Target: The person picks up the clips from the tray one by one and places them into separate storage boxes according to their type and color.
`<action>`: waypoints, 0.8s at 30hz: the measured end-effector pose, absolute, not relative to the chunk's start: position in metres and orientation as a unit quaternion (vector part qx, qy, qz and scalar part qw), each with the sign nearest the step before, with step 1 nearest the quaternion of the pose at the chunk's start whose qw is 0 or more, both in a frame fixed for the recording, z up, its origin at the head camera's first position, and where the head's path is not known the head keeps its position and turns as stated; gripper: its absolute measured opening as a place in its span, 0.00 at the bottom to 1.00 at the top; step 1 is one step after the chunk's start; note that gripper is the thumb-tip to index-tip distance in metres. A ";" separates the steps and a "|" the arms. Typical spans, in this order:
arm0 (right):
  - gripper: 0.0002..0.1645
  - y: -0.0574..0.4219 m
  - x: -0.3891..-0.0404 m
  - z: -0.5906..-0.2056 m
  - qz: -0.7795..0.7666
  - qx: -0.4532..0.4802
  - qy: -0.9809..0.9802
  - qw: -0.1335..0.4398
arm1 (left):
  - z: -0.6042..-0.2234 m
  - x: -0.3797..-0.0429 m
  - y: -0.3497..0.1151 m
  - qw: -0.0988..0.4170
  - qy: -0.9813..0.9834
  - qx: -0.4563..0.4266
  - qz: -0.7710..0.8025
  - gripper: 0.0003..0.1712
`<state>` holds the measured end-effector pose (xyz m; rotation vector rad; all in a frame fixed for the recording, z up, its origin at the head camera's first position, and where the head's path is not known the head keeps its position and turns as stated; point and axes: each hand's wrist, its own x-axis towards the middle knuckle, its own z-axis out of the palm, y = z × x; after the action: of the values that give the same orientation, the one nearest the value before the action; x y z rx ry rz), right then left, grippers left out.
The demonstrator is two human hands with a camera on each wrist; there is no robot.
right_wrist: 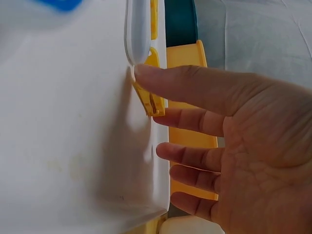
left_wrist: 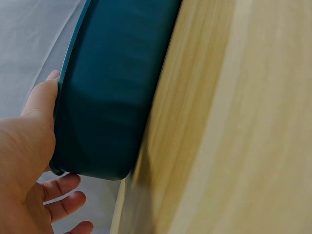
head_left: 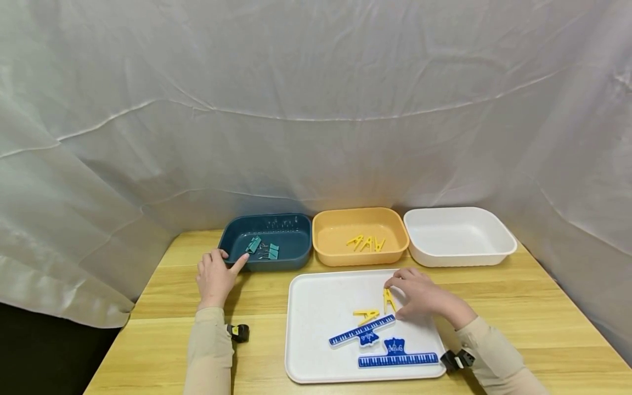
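Observation:
My left hand point(head_left: 216, 280) rests on the near-left corner of the dark teal bin point(head_left: 276, 265), thumb along the rim and the other fingers loosely bent beside it. Two teal binder clips point(head_left: 254, 244) lie inside that bin. Over the white tray point(head_left: 316, 302), my right hand point(head_left: 419, 296) reaches down to a yellow clothespin point(head_left: 388, 299). The index fingertip touches the end of this clothespin point(right_wrist: 155, 105); the thumb overlaps it in the right wrist view, without a clear pinch. A second yellow clothespin point(head_left: 367, 315) lies just to the left.
Two blue piano-patterned clips point(head_left: 362, 332) lie on the tray's near half. Behind the tray stand a yellow bin point(head_left: 357, 260) with three yellow clothespins point(head_left: 366, 244) and a white bin point(head_left: 461, 260). A grey curtain point(head_left: 316, 137) hangs behind the wooden table point(head_left: 257, 312).

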<state>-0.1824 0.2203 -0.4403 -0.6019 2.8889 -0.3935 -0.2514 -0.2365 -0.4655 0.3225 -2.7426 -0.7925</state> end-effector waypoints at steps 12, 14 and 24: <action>0.32 0.220 -0.184 -0.440 -0.122 -0.208 0.969 0.052 | -0.466 -0.252 -0.237 0.132 -0.947 0.109 -0.272 0.39; 0.32 0.220 -0.183 -0.440 -0.121 -0.208 0.969 0.052 | -0.465 -0.252 -0.237 0.131 -0.947 0.110 -0.271 0.39; 0.31 0.219 -0.183 -0.440 -0.115 -0.205 0.970 0.053 | -0.466 -0.253 -0.237 0.133 -0.947 0.110 -0.272 0.38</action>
<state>-0.1831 0.2189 -0.4402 -0.6245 2.9501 -0.3494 -0.2525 -0.2373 -0.4660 0.3190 -2.7463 -0.7905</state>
